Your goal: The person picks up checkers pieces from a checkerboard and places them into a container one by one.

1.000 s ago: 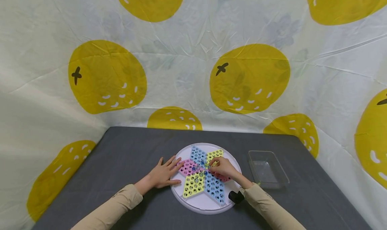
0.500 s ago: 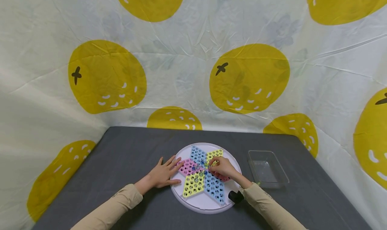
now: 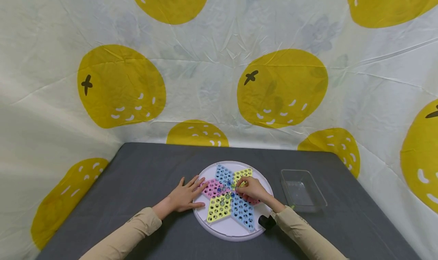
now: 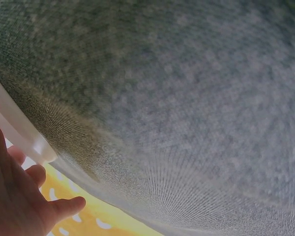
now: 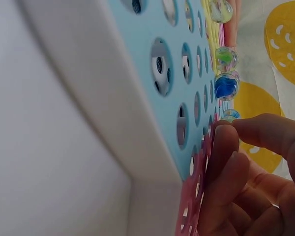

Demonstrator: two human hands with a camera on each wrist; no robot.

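A round white Chinese checkers board (image 3: 227,235) with a star of pink, yellow and blue holed sections lies on the table. Several glass marbles (image 3: 232,195) sit near its centre, and one more (image 3: 222,204) rests on the near yellow section. Fingers spread, my left hand (image 3: 186,196) rests at the board's left edge and holds nothing. My right hand (image 3: 252,189) is over the right of centre, thumb and finger pinched at a marble (image 5: 230,114), which the fingertips partly hide. Green (image 5: 226,58) and blue (image 5: 227,86) marbles stand in holes beside it.
To the right of the board is a clear rectangular container (image 3: 303,193). A dark grey cloth covers the table (image 3: 154,161). Behind hangs a white curtain (image 3: 202,73) printed with yellow fruit. A black device (image 3: 267,222) is by the right wrist.
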